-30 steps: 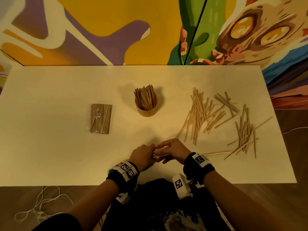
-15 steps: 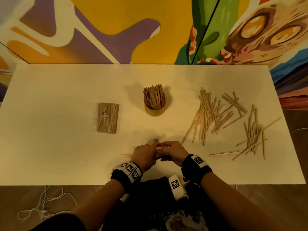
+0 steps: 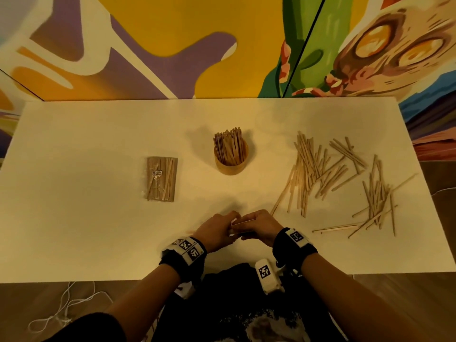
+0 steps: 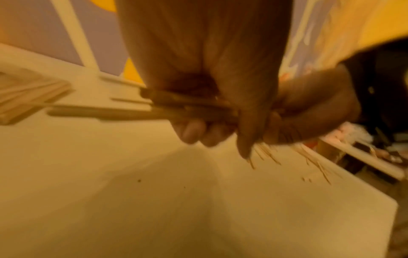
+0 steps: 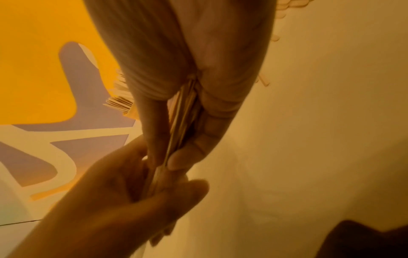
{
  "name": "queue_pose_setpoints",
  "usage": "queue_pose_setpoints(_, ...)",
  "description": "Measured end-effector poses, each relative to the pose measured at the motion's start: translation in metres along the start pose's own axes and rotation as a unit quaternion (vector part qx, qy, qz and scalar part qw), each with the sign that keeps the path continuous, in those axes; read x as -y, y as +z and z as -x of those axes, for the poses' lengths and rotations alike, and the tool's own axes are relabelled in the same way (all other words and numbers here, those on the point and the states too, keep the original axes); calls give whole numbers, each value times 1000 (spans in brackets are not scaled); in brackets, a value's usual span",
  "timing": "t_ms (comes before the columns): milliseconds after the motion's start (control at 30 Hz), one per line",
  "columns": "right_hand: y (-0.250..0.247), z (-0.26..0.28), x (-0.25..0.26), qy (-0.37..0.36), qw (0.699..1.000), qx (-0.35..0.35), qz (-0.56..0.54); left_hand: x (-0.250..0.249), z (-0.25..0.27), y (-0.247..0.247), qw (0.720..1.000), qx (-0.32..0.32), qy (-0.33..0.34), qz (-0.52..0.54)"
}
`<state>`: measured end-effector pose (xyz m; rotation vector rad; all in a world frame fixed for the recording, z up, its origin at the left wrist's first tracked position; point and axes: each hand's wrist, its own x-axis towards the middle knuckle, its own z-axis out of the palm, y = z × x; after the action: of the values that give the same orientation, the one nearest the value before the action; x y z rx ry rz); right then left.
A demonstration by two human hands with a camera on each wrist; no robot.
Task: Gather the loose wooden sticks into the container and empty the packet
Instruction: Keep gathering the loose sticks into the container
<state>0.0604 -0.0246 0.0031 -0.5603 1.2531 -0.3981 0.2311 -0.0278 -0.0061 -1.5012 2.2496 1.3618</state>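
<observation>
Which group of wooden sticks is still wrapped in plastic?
The packet left of the container. Its sticks lie flat inside clear wrap; the others stand in the container or lie scattered loose at right.

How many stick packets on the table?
1: the packet lies flat on the table, left of the container, apart from both hands. None looks hidden.
</observation>
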Motion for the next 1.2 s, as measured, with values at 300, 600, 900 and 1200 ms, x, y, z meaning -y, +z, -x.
queue_pose_setpoints(300, -27, 6, -1, 31, 998, -18, -56, 39, 35, -38, 924, 32, -131, 358)
queue_pose_setpoints(600, 1, -2, 6, 17, 997, -19, -73, 17, 23, -17, 858, -91, -144, 485)
queue_pose_setpoints(900, 6, -6, 17, -9, 993, -41, -106, 14, 14, -24, 812, -132, -121, 556)
queue_pose_setpoints(1200, 0, -7, 22, -16, 993, -42, -113, 10, 13, -25, 801, -124, -114, 575)
